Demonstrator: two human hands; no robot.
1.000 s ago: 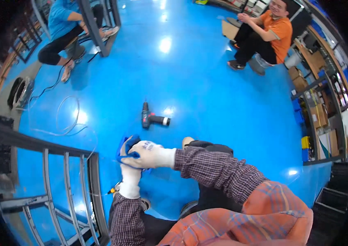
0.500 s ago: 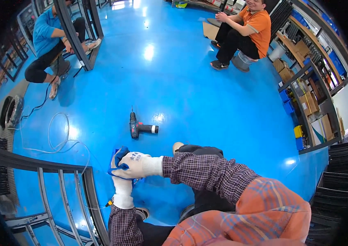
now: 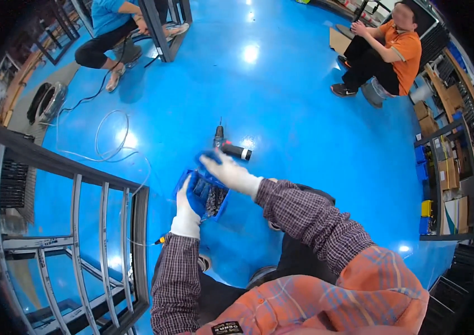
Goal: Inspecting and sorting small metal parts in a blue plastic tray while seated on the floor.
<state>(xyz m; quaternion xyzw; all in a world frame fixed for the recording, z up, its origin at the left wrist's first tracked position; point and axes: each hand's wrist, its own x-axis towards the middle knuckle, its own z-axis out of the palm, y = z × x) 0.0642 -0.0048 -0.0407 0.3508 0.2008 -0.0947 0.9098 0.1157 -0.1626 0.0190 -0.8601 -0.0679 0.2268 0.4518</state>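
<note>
Blue rectangular open-topped plastic bin (image 3: 220,212) shows just in front of the wearer, against the glossy blue floor (image 3: 304,139); whether it rests there I cannot tell. Left of it stands a dark metal frame (image 3: 80,166) with grey bars. Beyond lies a black-and-grey cordless drill (image 3: 232,149), its bit pointing away. At the bin's left side is the left hand (image 3: 190,200), in a white glove with blue palm; its exact grasp is unclear. The similarly gloved right hand (image 3: 223,167) blurs near the drill, finger state indistinguishable. Small dark pieces (image 3: 215,198) lie inside the bin.
</note>
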